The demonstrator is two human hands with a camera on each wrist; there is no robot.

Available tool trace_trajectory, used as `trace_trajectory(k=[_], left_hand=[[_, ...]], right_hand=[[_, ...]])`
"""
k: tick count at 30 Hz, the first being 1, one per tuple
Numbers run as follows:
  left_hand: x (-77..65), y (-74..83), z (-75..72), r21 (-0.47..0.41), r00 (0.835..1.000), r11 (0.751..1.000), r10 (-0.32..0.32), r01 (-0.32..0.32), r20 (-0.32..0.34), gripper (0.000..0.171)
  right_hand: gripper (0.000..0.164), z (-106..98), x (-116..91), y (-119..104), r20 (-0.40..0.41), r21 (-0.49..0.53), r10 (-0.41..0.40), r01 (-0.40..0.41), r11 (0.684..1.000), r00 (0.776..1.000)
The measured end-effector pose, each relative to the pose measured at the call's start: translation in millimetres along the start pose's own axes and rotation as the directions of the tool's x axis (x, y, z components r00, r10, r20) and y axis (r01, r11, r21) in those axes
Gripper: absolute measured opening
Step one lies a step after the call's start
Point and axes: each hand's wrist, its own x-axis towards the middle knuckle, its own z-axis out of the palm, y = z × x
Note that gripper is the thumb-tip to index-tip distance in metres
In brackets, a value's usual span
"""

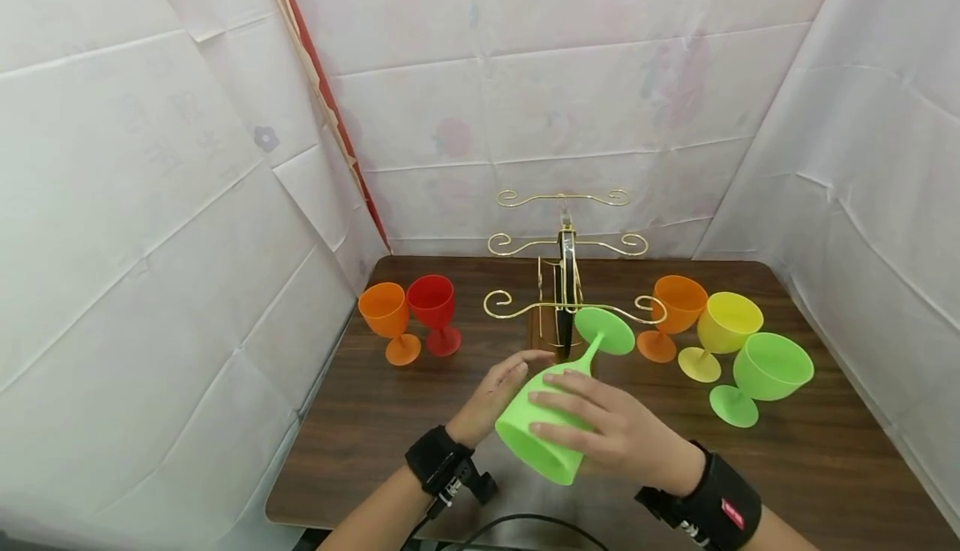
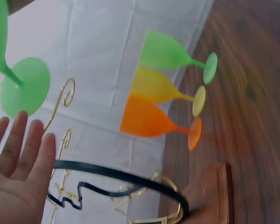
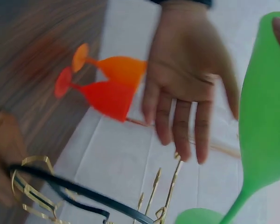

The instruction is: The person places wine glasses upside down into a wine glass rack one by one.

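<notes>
My right hand (image 1: 607, 426) grips a light green goblet (image 1: 528, 451) by its bowl. The goblet is tipped over, its mouth down toward me and its round foot pointing up and away, close to the lowest arm of a gold wire rack (image 1: 567, 284). Fingers lie across the bowl, and a thumb tip shows at its edge in the right wrist view. Beside the goblet, my left hand (image 1: 491, 397) holds nothing; in the right wrist view its palm (image 3: 184, 70) faces the camera with the fingers extended.
An orange goblet (image 1: 384, 311) and a red goblet (image 1: 432, 301) stand upright left of the rack. To its right stand another orange goblet (image 1: 678, 305), a yellow goblet (image 1: 727, 323) and a second green goblet (image 1: 772, 368). White sheets (image 1: 600, 109) enclose the brown table (image 1: 360, 443). A black cable (image 1: 525, 517) crosses the front.
</notes>
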Motion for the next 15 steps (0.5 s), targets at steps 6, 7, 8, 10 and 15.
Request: trace_trajectory(k=[6, 7, 8, 10, 15], left_hand=[[3.3, -2.2, 0.2, -0.113, 0.979, 0.991, -0.045, 0.068, 0.196, 0.054], [3.1, -2.6, -0.2, -0.142, 0.971, 0.986, -0.048, 0.083, 0.232, 0.054], [3.0, -2.9, -0.4, -0.163, 0.963, 0.981, -0.057, 0.103, 0.262, 0.054], [2.5, -4.2, -0.7, -0.186, 0.952, 0.974, -0.068, 0.128, 0.298, 0.054], [1.6, -7.1, -0.5, -0.17, 0.946, 0.974, -0.091, 0.15, 0.312, 0.055]], right_hand=[[0.035, 8.4, -9.7, -4.0, 0.154, -0.075, -0.111, 0.123, 0.99, 0.982], [0.035, 9.7, -11.7, -4.3, 0.172, -0.072, -0.118, 0.132, 0.989, 0.978], [0.035, 10.6, -13.6, -4.4, 0.194, -0.068, -0.125, 0.14, 0.988, 0.973], [0.035, 12.1, -17.4, -4.4, 0.231, -0.066, -0.133, 0.152, 0.986, 0.964], [0.037, 15.2, -22.7, -5.1, 0.277, -0.077, -0.137, 0.164, 0.983, 0.951]])
